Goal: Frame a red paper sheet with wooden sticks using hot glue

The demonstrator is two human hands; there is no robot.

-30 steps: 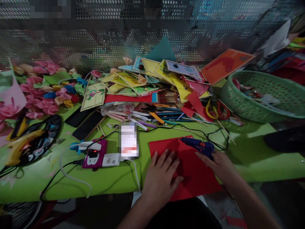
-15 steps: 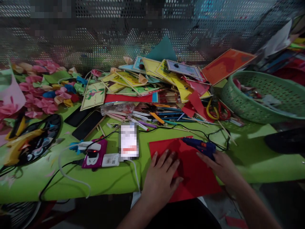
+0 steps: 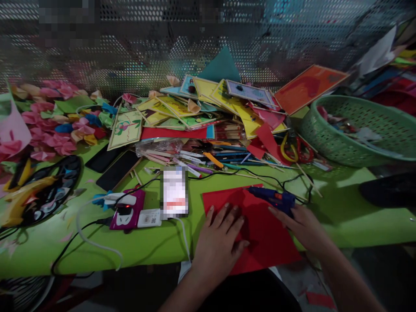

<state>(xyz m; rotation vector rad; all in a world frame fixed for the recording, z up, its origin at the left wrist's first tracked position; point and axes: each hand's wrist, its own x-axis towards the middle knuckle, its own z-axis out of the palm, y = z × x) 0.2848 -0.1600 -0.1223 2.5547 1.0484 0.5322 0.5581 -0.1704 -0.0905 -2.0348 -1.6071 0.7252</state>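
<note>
A sheet of red paper (image 3: 260,229) lies at the front edge of the green table, jutting slightly over it. My left hand (image 3: 221,238) rests flat on the paper's left part, fingers spread. In my right hand (image 3: 302,223) is a blue hot glue gun (image 3: 274,199), its nozzle pointing left above the far edge of the paper. The index finger stretches along the gun's near side; the other fingers are mostly hidden. A black cord trails behind the gun.
Left of the paper are a lit phone (image 3: 174,193) and a purple power strip (image 3: 131,212) with cables. Pens, scissors (image 3: 289,149) and decorated cards (image 3: 175,108) pile up behind. A green basket (image 3: 344,147) stands right, paper flowers (image 3: 48,121) left.
Almost nothing differs. The view has shifted very slightly; both hands, the glue gun and the red paper keep their places.
</note>
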